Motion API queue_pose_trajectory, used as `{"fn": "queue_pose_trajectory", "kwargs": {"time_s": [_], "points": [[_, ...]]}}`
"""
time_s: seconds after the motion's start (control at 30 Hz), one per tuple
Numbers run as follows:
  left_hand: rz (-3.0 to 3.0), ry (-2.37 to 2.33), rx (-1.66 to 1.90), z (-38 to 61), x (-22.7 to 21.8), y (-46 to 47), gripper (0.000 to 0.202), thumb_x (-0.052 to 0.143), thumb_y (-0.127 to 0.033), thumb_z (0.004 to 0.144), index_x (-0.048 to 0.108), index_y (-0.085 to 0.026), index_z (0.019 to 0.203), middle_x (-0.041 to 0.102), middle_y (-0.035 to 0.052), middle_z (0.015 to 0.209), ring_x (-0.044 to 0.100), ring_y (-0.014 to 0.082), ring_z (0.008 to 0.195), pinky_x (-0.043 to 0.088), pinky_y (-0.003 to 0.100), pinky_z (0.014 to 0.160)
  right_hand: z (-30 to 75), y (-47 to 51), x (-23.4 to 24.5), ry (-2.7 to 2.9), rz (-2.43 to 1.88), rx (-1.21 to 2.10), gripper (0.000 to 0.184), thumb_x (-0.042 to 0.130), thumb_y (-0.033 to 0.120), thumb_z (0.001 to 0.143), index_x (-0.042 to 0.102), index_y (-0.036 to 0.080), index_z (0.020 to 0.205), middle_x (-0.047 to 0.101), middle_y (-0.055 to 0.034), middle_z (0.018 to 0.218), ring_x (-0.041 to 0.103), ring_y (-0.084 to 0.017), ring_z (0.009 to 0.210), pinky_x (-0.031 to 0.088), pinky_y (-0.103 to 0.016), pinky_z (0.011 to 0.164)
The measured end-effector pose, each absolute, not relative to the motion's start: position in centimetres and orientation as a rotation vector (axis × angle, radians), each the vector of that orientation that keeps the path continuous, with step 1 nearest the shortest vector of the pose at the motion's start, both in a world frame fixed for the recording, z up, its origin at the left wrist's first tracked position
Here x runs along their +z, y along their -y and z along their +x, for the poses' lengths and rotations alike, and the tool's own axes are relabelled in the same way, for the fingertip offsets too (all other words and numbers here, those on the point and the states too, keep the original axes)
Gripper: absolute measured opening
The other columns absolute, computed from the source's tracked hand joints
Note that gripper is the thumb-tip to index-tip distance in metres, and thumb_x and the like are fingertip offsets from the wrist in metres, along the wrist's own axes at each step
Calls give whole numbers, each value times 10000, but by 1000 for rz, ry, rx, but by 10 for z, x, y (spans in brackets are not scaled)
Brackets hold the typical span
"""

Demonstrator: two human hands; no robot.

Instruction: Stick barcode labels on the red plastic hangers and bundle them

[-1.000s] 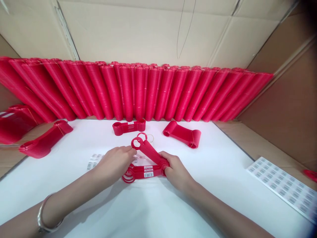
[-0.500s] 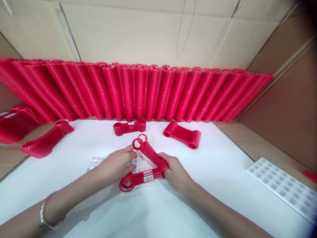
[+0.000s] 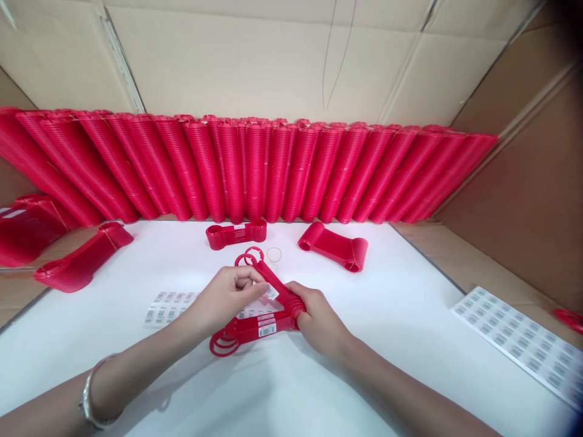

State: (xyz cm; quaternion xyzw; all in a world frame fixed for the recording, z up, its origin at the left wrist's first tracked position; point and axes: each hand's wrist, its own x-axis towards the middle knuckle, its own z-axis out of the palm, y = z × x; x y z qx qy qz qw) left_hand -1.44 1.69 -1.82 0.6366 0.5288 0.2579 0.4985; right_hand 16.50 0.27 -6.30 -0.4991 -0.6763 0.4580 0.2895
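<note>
My right hand [image 3: 314, 318] grips one end of a fanned bundle of flat red plastic pieces [image 3: 255, 325] with ring ends, lying on the white table [image 3: 387, 315]. Several lower pieces carry white barcode labels. My left hand [image 3: 228, 297] has its fingers pinched on an upper piece [image 3: 266, 276] of the fan, with a small white label at the fingertips. A barcode label sheet [image 3: 166, 302] lies under and left of my left hand.
A long row of stacked red pieces [image 3: 255, 170] leans against the cardboard back wall. Small red bundles [image 3: 235, 233] [image 3: 334, 246] [image 3: 82, 258] lie on the table. A rubber band [image 3: 274, 254] lies behind the fan. Another label sheet [image 3: 519, 340] lies at the right.
My left hand lifted from the label sheet to the upper red piece, fingers now pinched at it. The labelled lower pieces swung further down and left.
</note>
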Motion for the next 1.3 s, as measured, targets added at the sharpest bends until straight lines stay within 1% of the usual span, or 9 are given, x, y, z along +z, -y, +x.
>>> {"fn": "queue_pose_trajectory", "kwargs": {"time_s": [0.17, 0.43, 0.67, 0.93, 1.1, 1.17, 1.3], "points": [[1464, -1277, 670, -12, -25, -18, 263, 555, -418, 757, 583, -164, 697, 426, -78, 447, 318, 55, 401, 229, 176, 393, 164, -2, -61, 1804, -1350, 1201, 328, 318, 21, 586, 528, 198, 766, 575, 14, 695, 516, -137, 632, 355, -225, 547], [1407, -1283, 718, -10, -32, -17, 267, 578, -427, 751, 591, -163, 711, 447, -73, 468, 347, 51, 412, 243, 170, 397, 165, -2, -65, 1745, -1329, 1262, 289, 312, 34, 586, 497, 204, 728, 545, 31, 642, 500, -123, 583, 353, -212, 514], [1388, -1268, 724, -9, -34, -16, 265, 581, -420, 747, 584, -158, 707, 462, -65, 488, 357, 54, 430, 249, 175, 413, 165, -3, -67, 1750, -1328, 1255, 289, 320, 41, 597, 510, 205, 739, 559, 28, 657, 505, -126, 594, 357, -214, 519], [1462, -1284, 714, -9, -33, -13, 297, 549, -450, 765, 566, -158, 714, 396, -74, 485, 315, 61, 443, 223, 190, 428, 165, -2, -65, 1751, -1315, 1247, 275, 338, 41, 602, 519, 197, 740, 560, 20, 659, 503, -126, 593, 357, -213, 522], [1605, -1332, 699, -10, -33, -9, 328, 495, -483, 795, 539, -168, 713, 324, -78, 489, 301, 75, 456, 222, 201, 441, 165, -2, -64, 1756, -1335, 1247, 279, 340, 42, 593, 521, 194, 742, 565, 18, 662, 509, -129, 594, 352, -216, 523], [1701, -1382, 689, -10, -33, -8, 314, 466, -466, 815, 535, -177, 716, 320, -75, 496, 322, 84, 464, 240, 206, 455, 165, -2, -64, 1759, -1332, 1248, 289, 338, 38, 584, 522, 193, 744, 568, 17, 668, 513, -130, 604, 353, -217, 529], [2022, -1498, 613, -9, -35, -7, 249, 418, -382, 849, 554, -193, 761, 333, -75, 483, 343, 95, 462, 266, 218, 486, 164, -2, -63, 1759, -1304, 1262, 299, 326, 34, 573, 513, 198, 739, 568, 21, 677, 515, -130, 613, 358, -215, 530]]}}
